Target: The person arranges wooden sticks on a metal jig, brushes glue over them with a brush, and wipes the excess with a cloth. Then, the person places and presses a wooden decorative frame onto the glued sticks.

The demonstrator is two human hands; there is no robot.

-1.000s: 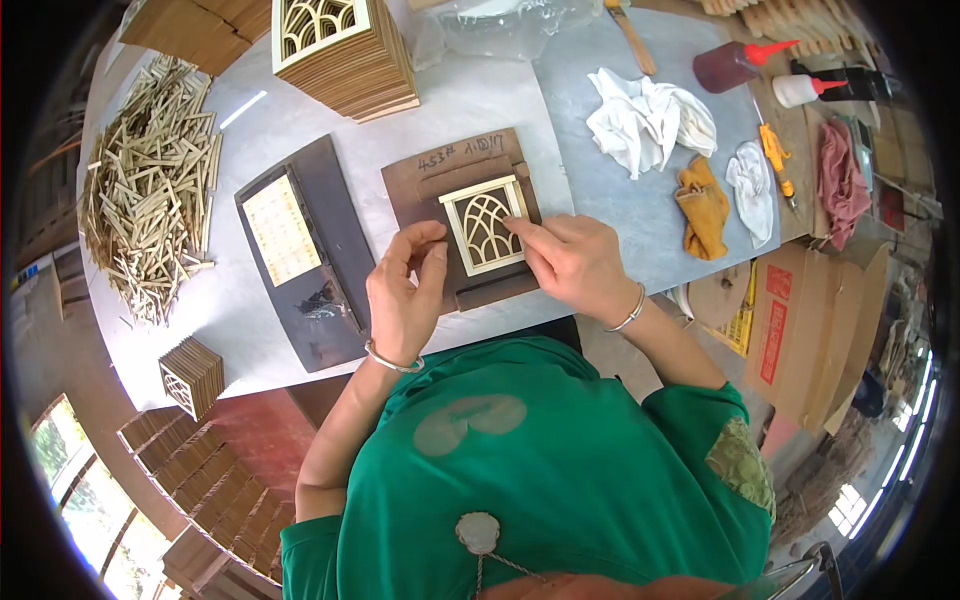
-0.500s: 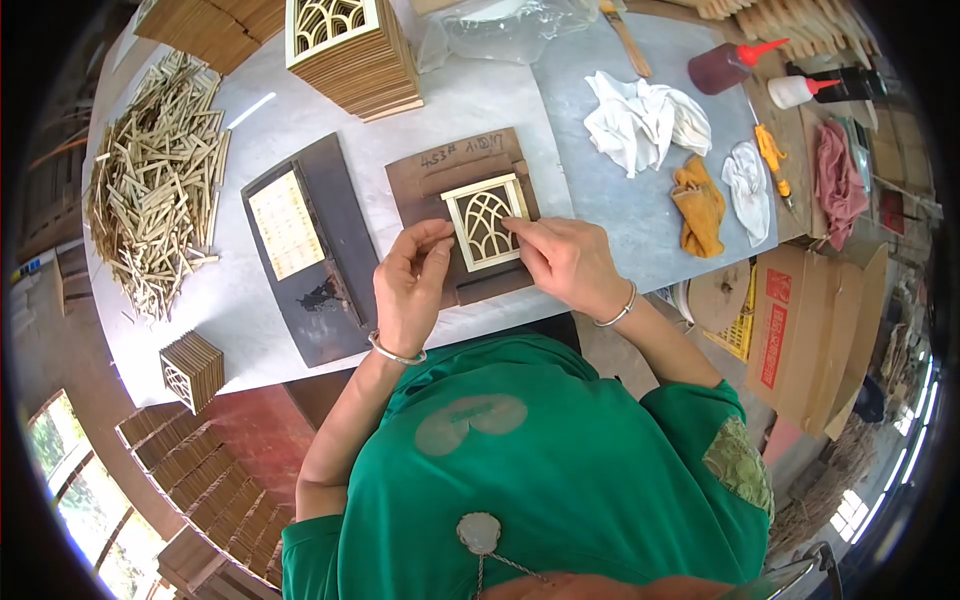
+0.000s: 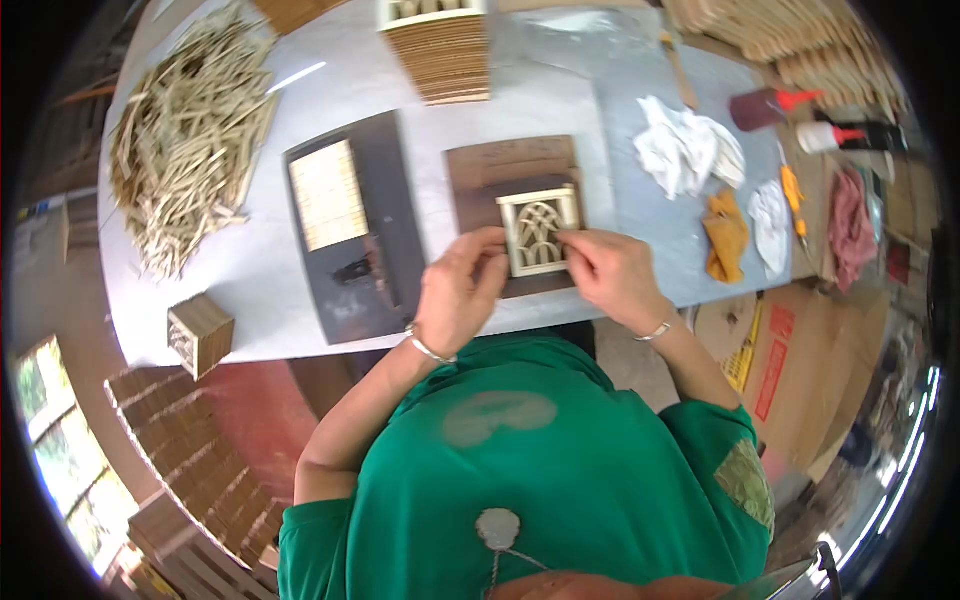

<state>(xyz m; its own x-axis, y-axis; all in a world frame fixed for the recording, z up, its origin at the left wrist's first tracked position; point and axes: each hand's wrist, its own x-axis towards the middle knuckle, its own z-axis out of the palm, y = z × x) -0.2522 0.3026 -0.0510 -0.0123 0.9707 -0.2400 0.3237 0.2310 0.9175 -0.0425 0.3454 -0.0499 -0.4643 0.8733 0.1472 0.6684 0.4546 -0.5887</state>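
Observation:
A small pale wooden lattice panel (image 3: pixel 540 268), framed and with arched openwork, stands out in front of me over a dark brown board (image 3: pixel 470 172). My left hand (image 3: pixel 463 282) pinches its left edge between thumb and fingertips. On the opposite edge, the thumb and fingers of my right hand (image 3: pixel 615 278) close on the frame. The brown board has a raised dark strip, which shows just above the panel's top edge. Left of the board lies a dark slab (image 3: pixel 385 190) bearing a pale sheet of small strips (image 3: pixel 328 195).
A heap of thin wooden sticks (image 3: pixel 190 140) covers the table's left side. Stacked lattice panels (image 3: pixel 438 65) stand at the back, and a smaller stack (image 3: pixel 205 335) sits at the front left corner. Rightward are white cloths (image 3: pixel 690 150), an orange cloth (image 3: pixel 724 235), glue bottles (image 3: pixel 768 108) and a yellow-handled tool (image 3: pixel 792 190).
The camera view has swung, so the table's things sit farther right. Both hands have drawn the panel slightly toward me, away from the board's raised strip, and my right fingers now grip its side.

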